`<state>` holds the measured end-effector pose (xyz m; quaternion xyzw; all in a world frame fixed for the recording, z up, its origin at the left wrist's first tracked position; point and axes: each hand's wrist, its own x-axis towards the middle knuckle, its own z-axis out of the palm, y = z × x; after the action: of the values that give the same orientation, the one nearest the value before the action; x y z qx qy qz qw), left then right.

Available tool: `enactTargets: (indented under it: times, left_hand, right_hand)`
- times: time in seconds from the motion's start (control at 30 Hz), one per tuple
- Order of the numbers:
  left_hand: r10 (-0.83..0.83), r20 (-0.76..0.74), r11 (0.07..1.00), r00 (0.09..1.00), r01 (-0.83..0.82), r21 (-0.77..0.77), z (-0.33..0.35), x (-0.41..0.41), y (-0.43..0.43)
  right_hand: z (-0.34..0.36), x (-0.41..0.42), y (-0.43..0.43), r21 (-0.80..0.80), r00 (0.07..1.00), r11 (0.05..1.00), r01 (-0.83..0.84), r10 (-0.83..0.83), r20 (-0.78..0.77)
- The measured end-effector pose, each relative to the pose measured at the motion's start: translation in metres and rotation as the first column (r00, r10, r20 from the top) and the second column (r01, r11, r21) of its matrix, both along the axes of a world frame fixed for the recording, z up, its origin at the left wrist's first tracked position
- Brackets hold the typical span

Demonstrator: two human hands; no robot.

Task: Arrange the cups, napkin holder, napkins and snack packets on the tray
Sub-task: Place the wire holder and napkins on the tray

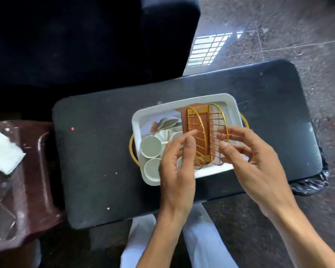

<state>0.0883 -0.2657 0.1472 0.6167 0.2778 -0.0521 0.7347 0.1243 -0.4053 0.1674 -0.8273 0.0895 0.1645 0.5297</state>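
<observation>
A white tray (184,102) with gold handles lies on a black padded table (97,151). A gold wire napkin holder (206,132) with an orange base stands in the tray's right half. My left hand (177,165) has its fingertips against the holder's left wire side. My right hand (253,161) has its fingers curled at the right wire side. Two white cups (150,146) stand in the tray's left end, the second cup (152,169) nearer me. A third cup shows partly behind my left hand. A folded white napkin (163,135) lies beside the cups.
White napkins (2,151) lie on a dark red glossy surface (23,190) to the left. A black seat (85,41) stands behind the table. Stone floor lies to the right. My white-clad legs are below the table's near edge.
</observation>
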Motion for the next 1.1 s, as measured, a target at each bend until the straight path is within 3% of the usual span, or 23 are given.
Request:
enactTargets:
  times: [0.13,0.3,0.53,1.1]
  left_hand:
    - [-0.054,-0.037,0.995,0.998,0.051,-0.083,-0.014,0.019,-0.042]
    - [-0.113,-0.104,0.992,0.988,0.106,-0.071,-0.045,0.035,-0.070]
    - [-0.073,-0.228,0.995,0.971,0.057,-0.077,-0.079,0.043,-0.089]
    - [-0.055,-0.275,0.996,0.960,0.033,-0.085,-0.113,0.035,-0.093]
  right_hand:
    - [-0.019,0.010,-0.043,-0.036,0.997,0.997,0.067,-0.069,-0.044]
    - [-0.055,0.023,-0.071,0.033,0.976,0.991,0.128,-0.120,-0.182]
    - [-0.092,0.033,-0.083,0.032,0.958,0.990,0.139,-0.126,-0.258]
    - [-0.126,0.030,-0.086,0.001,0.964,0.997,0.077,-0.074,-0.255]
